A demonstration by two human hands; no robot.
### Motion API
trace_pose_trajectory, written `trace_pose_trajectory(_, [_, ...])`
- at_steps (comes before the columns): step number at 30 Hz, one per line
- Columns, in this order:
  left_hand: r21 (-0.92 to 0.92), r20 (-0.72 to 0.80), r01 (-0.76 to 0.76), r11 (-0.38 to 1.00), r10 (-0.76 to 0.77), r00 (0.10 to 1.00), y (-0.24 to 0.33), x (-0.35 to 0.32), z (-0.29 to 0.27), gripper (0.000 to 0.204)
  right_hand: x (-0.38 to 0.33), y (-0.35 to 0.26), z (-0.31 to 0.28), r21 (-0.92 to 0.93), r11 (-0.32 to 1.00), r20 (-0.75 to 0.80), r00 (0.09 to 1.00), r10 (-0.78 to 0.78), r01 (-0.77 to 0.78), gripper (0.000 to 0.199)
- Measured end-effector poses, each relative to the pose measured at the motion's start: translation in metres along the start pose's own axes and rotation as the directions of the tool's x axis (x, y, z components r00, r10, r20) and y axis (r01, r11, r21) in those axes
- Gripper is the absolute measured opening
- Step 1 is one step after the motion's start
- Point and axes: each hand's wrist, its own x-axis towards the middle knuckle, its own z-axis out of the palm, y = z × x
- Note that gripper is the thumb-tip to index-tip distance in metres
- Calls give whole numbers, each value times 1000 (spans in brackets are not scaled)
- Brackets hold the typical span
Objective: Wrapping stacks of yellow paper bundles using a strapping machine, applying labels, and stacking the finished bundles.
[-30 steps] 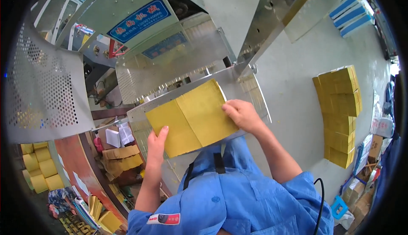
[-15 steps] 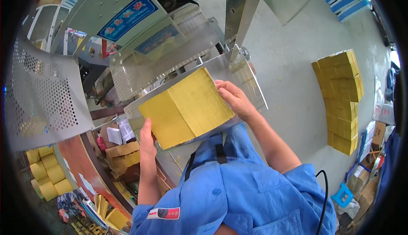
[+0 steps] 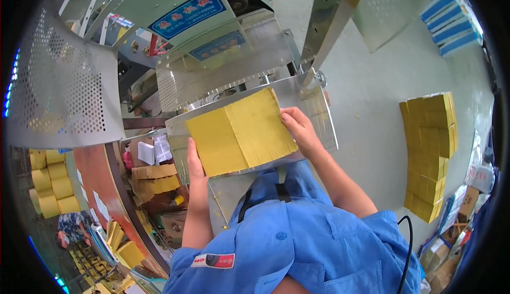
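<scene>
The left hand [image 3: 194,158] grips the near left edge of a stack of yellow paper [image 3: 241,132], thumb on top, fingers hidden beneath. The right hand [image 3: 298,129] presses flat against the stack's right edge, fingers closed on it. The stack lies on a shiny metal tray [image 3: 319,113] in front of the person's blue shirt [image 3: 297,241]. More yellow paper bundles [image 3: 430,150] are piled on the floor well off to the right.

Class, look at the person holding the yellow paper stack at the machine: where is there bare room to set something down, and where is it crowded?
Bare grey floor lies open between the right hand and the yellow stacks at right. The metal tray is mostly covered by the yellow paper stack. Below the left hand, cardboard boxes and clutter crowd the space.
</scene>
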Motion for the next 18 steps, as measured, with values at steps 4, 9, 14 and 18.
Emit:
trace_pose_trajectory(4, [-223,-8,0,975,-2,1000,-6,-2,22,59,3,11,5,-36,994,-32,994,-106,105,32])
trace_pose_trajectory(9, [-296,-47,0,955,-15,999,-12,-11,26,59,0,2,14,146,985,77,991,-106,93,47])
trace_pose_trajectory(14, [-331,-33,27,943,-40,999,-25,-16,25,59,-2,4,22,148,987,100,992,-80,65,52])
trace_pose_trajectory(18, [-321,3,-49,946,52,999,-29,6,56,58,16,-3,15,128,987,-7,996,-93,93,53])
